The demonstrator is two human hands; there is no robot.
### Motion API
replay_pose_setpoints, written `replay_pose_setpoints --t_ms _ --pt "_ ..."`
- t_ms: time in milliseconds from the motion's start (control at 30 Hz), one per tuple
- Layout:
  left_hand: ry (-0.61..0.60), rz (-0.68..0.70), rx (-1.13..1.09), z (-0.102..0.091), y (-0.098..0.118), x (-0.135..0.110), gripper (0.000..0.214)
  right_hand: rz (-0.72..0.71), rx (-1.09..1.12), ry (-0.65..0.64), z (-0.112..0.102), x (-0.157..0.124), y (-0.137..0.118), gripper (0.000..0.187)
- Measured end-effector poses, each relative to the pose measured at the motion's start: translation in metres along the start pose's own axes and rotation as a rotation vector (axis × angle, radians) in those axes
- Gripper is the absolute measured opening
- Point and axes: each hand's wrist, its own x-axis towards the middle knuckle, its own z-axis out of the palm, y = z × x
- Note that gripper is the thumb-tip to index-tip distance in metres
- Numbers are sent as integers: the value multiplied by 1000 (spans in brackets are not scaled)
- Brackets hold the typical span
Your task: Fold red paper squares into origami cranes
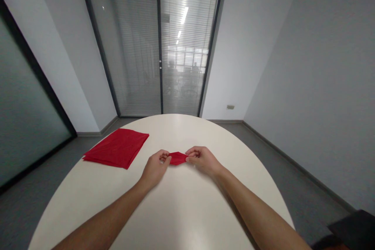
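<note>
A small folded piece of red paper or cloth (177, 158), pointed towards both sides, is stretched between my two hands over the middle of the table. My left hand (156, 167) pinches its left end between thumb and fingers. At the right end, my right hand (202, 159) has thumb and fingertips closed on the other tip. Farther left lies a stack of flat red sheets (118, 148), its edges slightly uneven, apart from both hands. Whether the sheets are paper or fabric I cannot tell.
The round white table (187, 211) has its curved far edge near a glass door with blinds (184, 66). A wall socket (230, 107) sits low on the white wall. Some dark object (354, 228) shows at the lower right, beyond the table.
</note>
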Motion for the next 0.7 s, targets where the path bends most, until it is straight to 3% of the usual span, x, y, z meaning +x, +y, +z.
replay_pose_setpoints --t_ms 233,467,600,700 --pt "-132 51 99 0 -5 -4 16 30 7 -41 -8 2 5 37" --pt "-126 51 206 -1 -10 -2 12 38 -46 -60 -14 2 8 31" --pt "-119 89 341 -2 -6 -4 9 -96 -329 38 -17 1 8 22" --pt "-107 166 465 -4 2 -6 6 -283 -551 94 -10 -5 -1 28"
